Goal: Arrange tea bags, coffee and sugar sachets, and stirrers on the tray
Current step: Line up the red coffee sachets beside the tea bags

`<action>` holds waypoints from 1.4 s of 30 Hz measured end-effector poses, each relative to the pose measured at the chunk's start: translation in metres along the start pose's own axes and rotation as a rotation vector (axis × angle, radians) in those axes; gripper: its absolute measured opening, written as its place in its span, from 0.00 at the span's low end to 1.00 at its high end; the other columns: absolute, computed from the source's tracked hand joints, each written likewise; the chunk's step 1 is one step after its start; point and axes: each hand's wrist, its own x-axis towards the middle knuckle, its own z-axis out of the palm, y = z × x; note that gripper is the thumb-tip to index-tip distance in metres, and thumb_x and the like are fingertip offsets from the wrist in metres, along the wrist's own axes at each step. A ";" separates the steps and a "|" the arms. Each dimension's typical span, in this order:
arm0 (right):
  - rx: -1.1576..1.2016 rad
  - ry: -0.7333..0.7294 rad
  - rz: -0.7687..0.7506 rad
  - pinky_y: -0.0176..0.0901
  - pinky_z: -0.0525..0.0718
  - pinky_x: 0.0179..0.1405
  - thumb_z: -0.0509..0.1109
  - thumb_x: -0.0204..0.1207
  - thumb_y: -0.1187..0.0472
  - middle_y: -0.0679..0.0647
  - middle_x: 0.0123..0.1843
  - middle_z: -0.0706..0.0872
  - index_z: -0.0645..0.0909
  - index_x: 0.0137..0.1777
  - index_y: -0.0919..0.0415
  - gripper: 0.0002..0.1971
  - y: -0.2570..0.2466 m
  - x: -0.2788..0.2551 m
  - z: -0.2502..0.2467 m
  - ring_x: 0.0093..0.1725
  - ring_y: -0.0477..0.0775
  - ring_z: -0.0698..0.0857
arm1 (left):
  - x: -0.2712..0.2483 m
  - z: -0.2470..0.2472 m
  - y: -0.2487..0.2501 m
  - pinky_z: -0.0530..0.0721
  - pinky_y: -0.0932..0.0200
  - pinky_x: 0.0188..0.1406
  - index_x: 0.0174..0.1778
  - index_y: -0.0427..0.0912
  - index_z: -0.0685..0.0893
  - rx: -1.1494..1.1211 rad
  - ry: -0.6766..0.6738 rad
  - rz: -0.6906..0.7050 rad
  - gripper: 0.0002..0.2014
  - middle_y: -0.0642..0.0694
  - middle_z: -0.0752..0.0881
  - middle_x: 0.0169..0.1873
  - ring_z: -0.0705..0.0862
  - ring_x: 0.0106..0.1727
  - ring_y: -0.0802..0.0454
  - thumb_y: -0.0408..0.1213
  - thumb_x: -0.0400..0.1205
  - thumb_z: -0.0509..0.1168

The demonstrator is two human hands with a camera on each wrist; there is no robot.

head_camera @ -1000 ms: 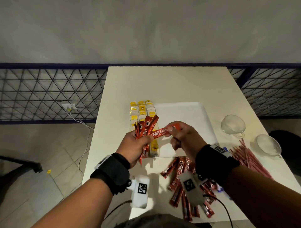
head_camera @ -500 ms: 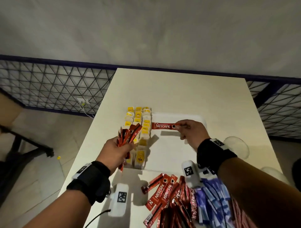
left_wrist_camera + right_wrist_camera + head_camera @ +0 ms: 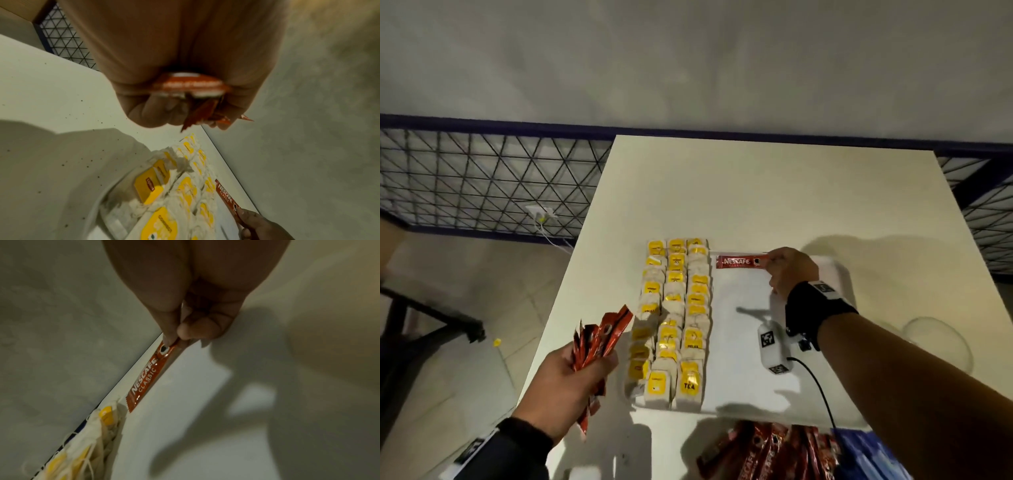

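Observation:
A white tray [image 3: 743, 383] lies on the white table. Three rows of white tea bags [image 3: 674, 322] with yellow tags fill its left part. My right hand [image 3: 789, 270] pinches the right end of one red coffee sachet [image 3: 739, 261], which lies flat along the tray's far edge, just right of the tea bags. The same coffee sachet [image 3: 148, 378] shows under my fingertips in the right wrist view. My left hand [image 3: 571, 380] grips a bunch of red coffee sachets [image 3: 599, 339] above the table's left edge, left of the tray.
More red coffee sachets [image 3: 756, 452] and blue sachets [image 3: 866, 455] lie in a heap on the table in front of the tray. A glass cup [image 3: 935, 342] stands right of the tray. A metal grid fence [image 3: 482, 185] runs behind the table.
My right hand has carried the single sachet from in front of me to the tray's far edge and laid it flat. My left hand with the bunch has drawn back to the left.

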 end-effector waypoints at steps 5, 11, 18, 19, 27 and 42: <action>-0.152 -0.001 -0.040 0.49 0.87 0.52 0.73 0.75 0.50 0.52 0.38 0.90 0.82 0.36 0.47 0.07 -0.004 0.010 0.004 0.42 0.57 0.89 | 0.006 0.003 -0.004 0.72 0.57 0.21 0.36 0.31 0.75 -0.049 -0.037 -0.037 0.10 0.40 0.73 0.22 0.71 0.22 0.47 0.28 0.79 0.70; -0.257 -0.007 -0.057 0.44 0.85 0.47 0.71 0.76 0.50 0.51 0.36 0.88 0.82 0.37 0.49 0.08 -0.013 0.009 0.009 0.42 0.58 0.88 | 0.006 0.003 -0.009 0.72 0.56 0.22 0.35 0.31 0.76 -0.073 -0.055 -0.047 0.10 0.40 0.73 0.22 0.71 0.22 0.47 0.27 0.79 0.70; -0.329 0.002 -0.060 0.43 0.85 0.46 0.70 0.76 0.48 0.51 0.37 0.88 0.84 0.41 0.53 0.10 -0.014 0.010 0.015 0.40 0.56 0.88 | 0.005 -0.002 -0.014 0.76 0.54 0.24 0.35 0.32 0.77 -0.045 -0.043 -0.039 0.10 0.42 0.73 0.21 0.73 0.22 0.47 0.29 0.79 0.70; -0.337 0.001 -0.061 0.44 0.85 0.46 0.70 0.76 0.47 0.51 0.37 0.89 0.84 0.41 0.53 0.10 -0.014 0.011 0.016 0.41 0.56 0.88 | 0.005 -0.003 -0.015 0.76 0.53 0.24 0.36 0.31 0.77 -0.054 -0.044 -0.039 0.10 0.42 0.73 0.21 0.73 0.22 0.47 0.29 0.79 0.70; -0.358 0.013 -0.051 0.43 0.83 0.44 0.70 0.76 0.47 0.50 0.36 0.88 0.83 0.41 0.53 0.11 -0.013 0.014 0.016 0.42 0.56 0.87 | 0.006 -0.005 -0.023 0.76 0.54 0.23 0.40 0.26 0.76 -0.103 -0.064 0.000 0.11 0.43 0.72 0.21 0.73 0.21 0.48 0.29 0.79 0.70; 0.040 -0.683 -0.325 0.38 0.79 0.28 0.75 0.75 0.56 0.44 0.30 0.83 0.83 0.48 0.51 0.04 -0.081 -0.135 0.022 0.25 0.44 0.80 | 0.000 0.047 0.020 0.87 0.57 0.37 0.43 0.34 0.88 -0.317 -0.322 0.041 0.04 0.39 0.91 0.37 0.91 0.40 0.44 0.24 0.78 0.68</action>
